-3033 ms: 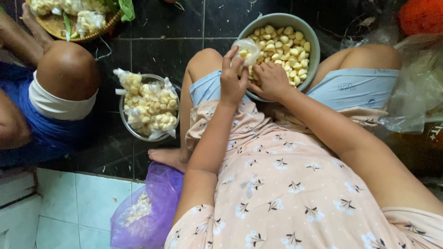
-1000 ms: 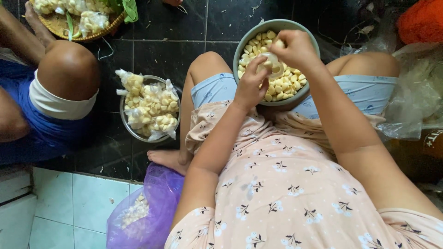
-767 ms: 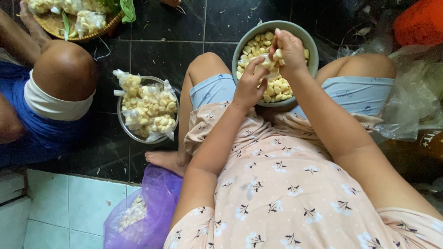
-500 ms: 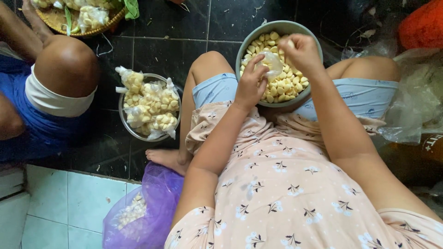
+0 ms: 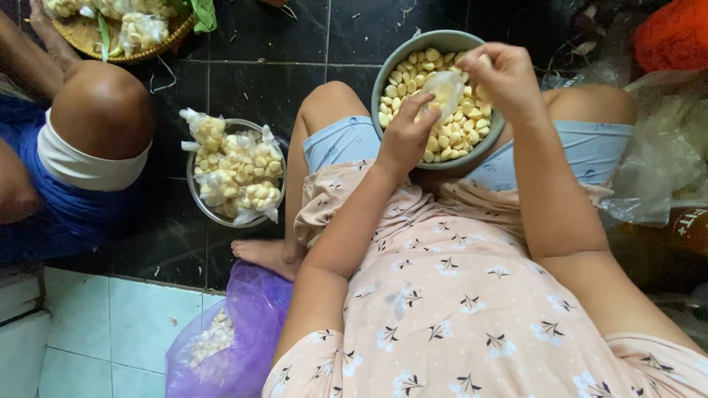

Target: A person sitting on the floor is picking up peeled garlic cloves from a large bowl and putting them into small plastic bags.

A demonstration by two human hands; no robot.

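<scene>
— Far left?
— Woven basket (image 5: 110,37) at the top edge, heaped with pale peeled cloves and small filled bags. Below it, another person's bent knee (image 5: 99,110), white band and blue cloth beneath.
— Next over?
— Metal bowl (image 5: 236,171) on the floor, piled with small clear packets of cloves (image 5: 240,158). Nearer the camera, a purple plastic bag (image 5: 236,343), open, with more cloves inside, just beside a bare foot (image 5: 262,254).
— And the hands?
— Left hand (image 5: 405,136) closed around the lower part of a small clear plastic bag (image 5: 445,87), fingers curled under it. Right hand (image 5: 505,74) pinching the same bag's upper edge, thumb and fingers clenched together. Bag held between the two, right above the grey-green bowl (image 5: 383,74) of loose cloves (image 5: 450,136), which rests on the lap between the knees.
— Anything blocking?
— Both hands and the bag covering part of the bowl's contents; forearms across the floral dress.
— Right side?
— Crumpled clear plastic (image 5: 656,169), something orange (image 5: 675,33) in the corner.
— Floor?
— Dark polished tiles (image 5: 251,81) with pale joints; lighter greenish tiles (image 5: 110,324) at lower left.
</scene>
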